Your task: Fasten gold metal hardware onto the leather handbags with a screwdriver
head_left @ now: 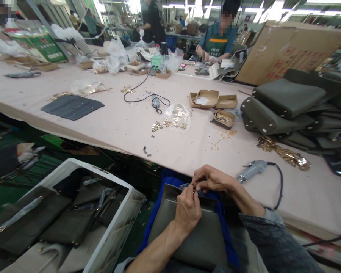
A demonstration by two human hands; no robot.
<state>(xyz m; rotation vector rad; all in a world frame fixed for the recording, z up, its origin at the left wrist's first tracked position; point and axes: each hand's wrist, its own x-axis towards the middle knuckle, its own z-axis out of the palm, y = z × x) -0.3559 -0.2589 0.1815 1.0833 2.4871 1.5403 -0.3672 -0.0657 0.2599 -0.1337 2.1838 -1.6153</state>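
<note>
An olive-grey bag (196, 235) rests on my lap, over blue cloth (156, 220), with its opening toward the table. My left hand (188, 207) comes over the bag's front, its thumb and fingers pinched at a small gold-coloured metal fitting (194, 187) by the bag's upper edge. From the right, my right hand (213, 179) pinches the same fitting, its fingertips meeting those of the left. The fingers cover most of the fitting, so its exact shape is hidden. Behind them a bit of clear plastic wrapping (184, 186) shows.
A grey electric screwdriver (254, 170) with a black cord lies right of my hands. Gold fittings (177, 117) and a box of small screws (224, 119) are farther back. Olive bags (287, 94) pile up at right; a white crate (122, 182) holds more. A co-worker (218, 41) sits opposite.
</note>
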